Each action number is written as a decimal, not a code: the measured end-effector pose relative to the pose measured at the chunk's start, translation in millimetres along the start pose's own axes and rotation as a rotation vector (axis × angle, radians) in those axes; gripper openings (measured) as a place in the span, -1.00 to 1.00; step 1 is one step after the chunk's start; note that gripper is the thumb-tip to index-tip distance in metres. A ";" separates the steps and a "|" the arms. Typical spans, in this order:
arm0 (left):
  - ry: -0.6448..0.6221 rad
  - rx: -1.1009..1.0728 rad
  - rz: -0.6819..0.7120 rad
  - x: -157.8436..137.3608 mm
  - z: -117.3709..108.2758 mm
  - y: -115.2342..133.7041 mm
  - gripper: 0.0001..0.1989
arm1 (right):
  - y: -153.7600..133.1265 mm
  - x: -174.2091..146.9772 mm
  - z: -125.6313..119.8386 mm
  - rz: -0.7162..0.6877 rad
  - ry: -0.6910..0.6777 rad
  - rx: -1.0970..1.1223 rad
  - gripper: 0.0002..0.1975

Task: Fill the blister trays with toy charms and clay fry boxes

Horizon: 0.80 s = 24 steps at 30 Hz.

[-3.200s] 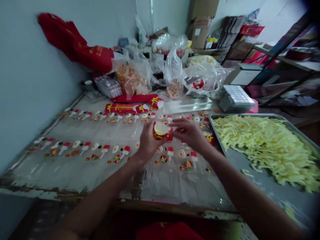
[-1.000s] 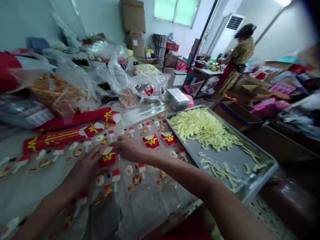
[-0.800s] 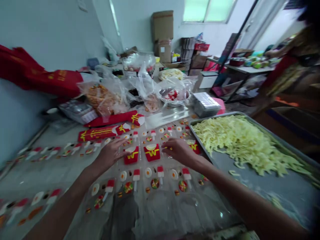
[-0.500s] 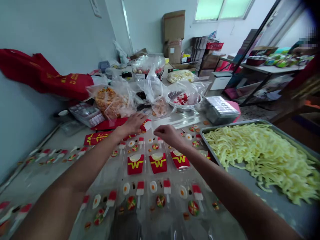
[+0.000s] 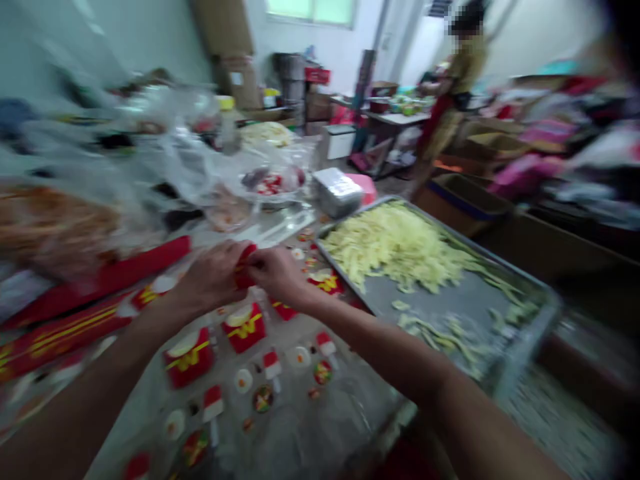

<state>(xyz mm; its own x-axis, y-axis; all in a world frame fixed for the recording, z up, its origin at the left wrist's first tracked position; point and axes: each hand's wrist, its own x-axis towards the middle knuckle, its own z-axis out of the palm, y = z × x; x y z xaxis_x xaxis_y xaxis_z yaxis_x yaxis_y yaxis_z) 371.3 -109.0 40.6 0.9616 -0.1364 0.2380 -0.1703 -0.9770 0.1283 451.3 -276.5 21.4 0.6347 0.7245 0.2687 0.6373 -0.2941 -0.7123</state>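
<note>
A small red fries carton [image 5: 245, 267] is held up between my two hands. My left hand [image 5: 213, 272] closes round its left side. The fingers of my right hand [image 5: 280, 275] are pinched at its right edge. Below them, red cartons with a yellow W [image 5: 189, 360] lie in clear plastic trays [image 5: 300, 417]. Miniature fried eggs [image 5: 243, 381], red-and-white popsicles [image 5: 271, 364] and round pizza-like pieces [image 5: 263, 399] sit in the nearer compartments. To the left, a row of flat red cartons [image 5: 75, 333] overlaps on the table.
A metal tray [image 5: 370, 293] on the right holds pale yellow fry-like strips [image 5: 395, 243]. Behind are a stack of clear boxes [image 5: 337, 190], a bowl of red and white pieces [image 5: 273, 185] and plastic bags [image 5: 185, 163]. A person [image 5: 455, 87] stands at the back right near cardboard boxes [image 5: 470, 197].
My view has swung to the right. My hands have come together; the left has brought a red carton, and the right now grips its edge. More of the metal tray shows.
</note>
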 end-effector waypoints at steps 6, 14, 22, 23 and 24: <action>0.070 0.188 0.218 8.6 35.6 93.6 -0.30 | 14.3 -98.1 -45.3 0.221 0.053 -0.119 -0.84; 0.072 -0.081 0.228 11.6 66.5 178.7 -0.18 | 29.7 -195.2 -112.1 0.313 0.128 -0.344 -0.86; 0.062 -0.118 0.113 18.5 78.0 223.7 -0.38 | 46.6 -207.8 -140.7 0.195 -0.007 -0.217 -0.85; 0.025 -0.137 0.081 21.6 76.9 223.1 -0.37 | 59.0 -208.5 -152.3 0.184 -0.001 -0.205 -0.83; -0.008 -0.170 0.041 25.3 75.2 221.8 -0.35 | 73.9 -208.8 -166.0 0.188 0.010 -0.221 -0.81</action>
<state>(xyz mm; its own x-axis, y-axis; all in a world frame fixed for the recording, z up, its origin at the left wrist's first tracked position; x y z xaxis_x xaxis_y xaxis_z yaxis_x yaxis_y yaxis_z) 374.0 -341.5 2.7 0.9545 -0.1779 0.2392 -0.2431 -0.9289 0.2795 438.4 -553.0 20.3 0.7545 0.6384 0.1525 0.5868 -0.5521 -0.5923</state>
